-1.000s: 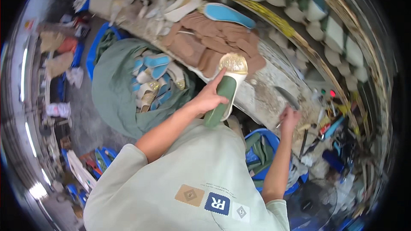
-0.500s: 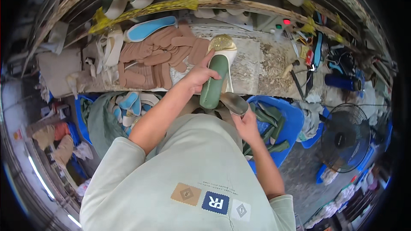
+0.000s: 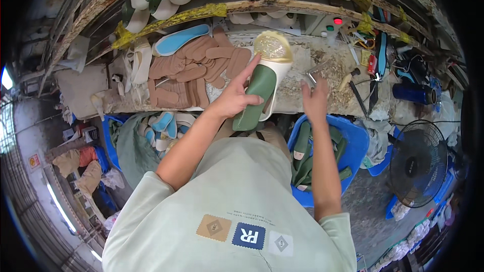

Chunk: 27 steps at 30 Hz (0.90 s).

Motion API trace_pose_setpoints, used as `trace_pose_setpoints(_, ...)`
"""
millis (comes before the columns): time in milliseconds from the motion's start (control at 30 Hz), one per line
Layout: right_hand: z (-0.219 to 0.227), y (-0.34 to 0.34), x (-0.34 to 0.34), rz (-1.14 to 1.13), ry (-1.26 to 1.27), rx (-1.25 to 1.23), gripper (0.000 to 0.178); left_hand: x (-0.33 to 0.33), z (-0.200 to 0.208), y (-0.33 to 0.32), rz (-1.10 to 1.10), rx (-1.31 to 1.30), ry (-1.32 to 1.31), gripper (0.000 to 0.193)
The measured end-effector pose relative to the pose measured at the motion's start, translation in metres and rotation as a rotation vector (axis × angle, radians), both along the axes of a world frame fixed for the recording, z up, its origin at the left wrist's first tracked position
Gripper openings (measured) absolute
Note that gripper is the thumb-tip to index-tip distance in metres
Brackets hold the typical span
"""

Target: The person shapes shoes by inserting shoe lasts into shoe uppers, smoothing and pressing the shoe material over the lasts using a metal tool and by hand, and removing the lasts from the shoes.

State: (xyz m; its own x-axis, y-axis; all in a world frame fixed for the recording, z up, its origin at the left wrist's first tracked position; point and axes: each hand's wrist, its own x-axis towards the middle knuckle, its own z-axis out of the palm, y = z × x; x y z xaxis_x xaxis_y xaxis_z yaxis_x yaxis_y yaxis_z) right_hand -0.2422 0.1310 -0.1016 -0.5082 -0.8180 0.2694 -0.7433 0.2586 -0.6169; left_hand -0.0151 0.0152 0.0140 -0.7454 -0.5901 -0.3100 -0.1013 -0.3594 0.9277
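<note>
In the head view, the L hand (image 3: 233,99) has hold of a green foot form (image 3: 262,83), which seems poked into a white shoe (image 3: 282,66) w/ a gold toe (image 3: 272,48), just over the near edge of the bench (image 3: 292,95). To do this bit well, I'd squeeze the green part, not the gold, b/c shiny stuff prob. scuffs easy, and keep the hard metal tool (image 3: 311,78) clear of it

L fingers wrap snug round the form, thumb across the green, pointer stretched out to the gold. R arm (image 3: 326,171) goes almost straight out past the blue tub (image 3: 359,143), R hand (image 3: 315,102) over the bench. R fingers look a bit apart by the tool, but it's blurry, so can't tell if they're gripping it
</note>
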Motion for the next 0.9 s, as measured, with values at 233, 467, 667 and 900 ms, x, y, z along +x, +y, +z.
trace_pose_setpoints(233,0.058,0.014,0.087,-0.073,-1.31,0.122,0.029,0.016,-0.013,0.009,0.402,0.569,0.107,0.101)
trace_pose_setpoints(467,0.054,0.065,0.069,-0.107,-2.04,0.019,0.045,0.014,-0.026,0.053,0.498,0.845,0.085,0.098)
trace_pose_setpoints(667,0.011,0.082,0.065,0.128,-1.864,0.017,0.031,0.023,0.009,0.076,0.446,0.391,0.057,0.099)
trace_pose_setpoints(900,-0.093,0.025,-0.016,-0.119,0.053,0.145,0.025,0.032,0.023,0.077,0.285,-0.077,0.029,0.1)
